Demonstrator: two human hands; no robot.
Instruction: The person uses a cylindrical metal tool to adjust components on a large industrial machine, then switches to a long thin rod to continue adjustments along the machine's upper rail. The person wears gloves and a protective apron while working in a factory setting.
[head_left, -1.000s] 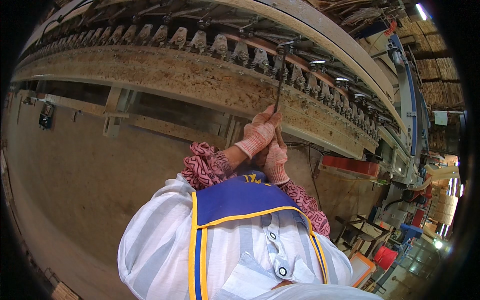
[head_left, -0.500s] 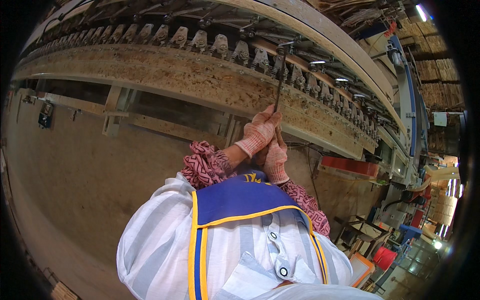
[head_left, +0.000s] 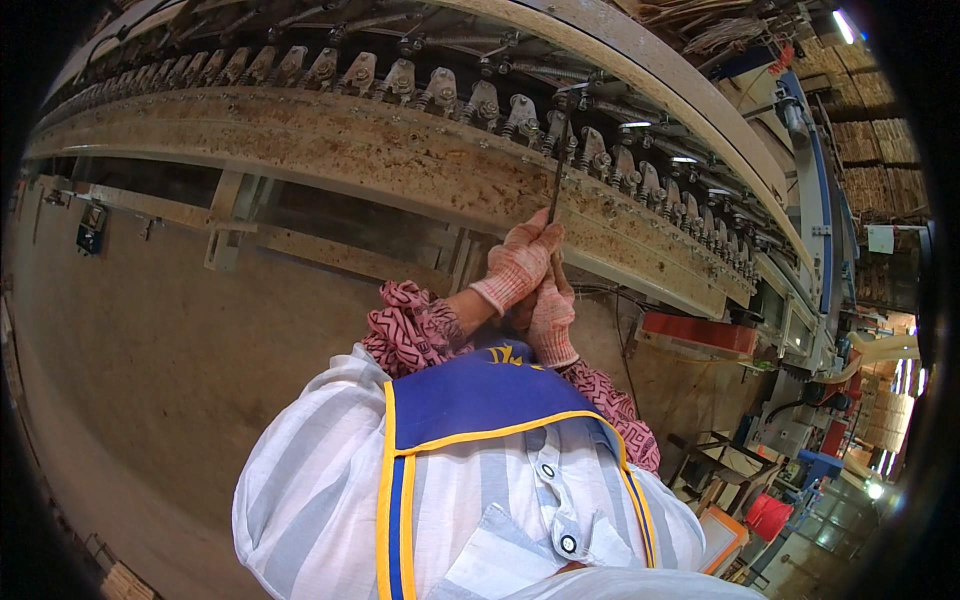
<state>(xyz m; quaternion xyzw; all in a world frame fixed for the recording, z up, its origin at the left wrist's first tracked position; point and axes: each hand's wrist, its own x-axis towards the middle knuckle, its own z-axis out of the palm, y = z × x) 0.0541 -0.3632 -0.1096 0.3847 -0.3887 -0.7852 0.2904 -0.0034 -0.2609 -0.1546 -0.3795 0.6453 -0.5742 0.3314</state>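
My left hand (head_left: 518, 262), in a pink-and-white knit glove, is closed around a long, thin, dark metal rod (head_left: 560, 172). Against it and slightly lower, my right hand (head_left: 552, 315) wears a matching glove and is also closed at the rod's lower end; its fingertips are partly hidden. The rod stands nearly upright across the front of a long machine beam (head_left: 400, 150), which is brown and speckled with dirt. Its bent upper end lies among a row of metal clamps (head_left: 482, 103) with springs and bolts. Whether the tip touches a bolt, I cannot tell.
A pale curved rail (head_left: 680, 85) runs above the clamps. Under the beam are a support leg (head_left: 226, 215), hanging cables and a red block (head_left: 700, 333). More machinery and stacked sheets (head_left: 880, 150) stand on the right. A concrete floor (head_left: 150, 360) lies at left.
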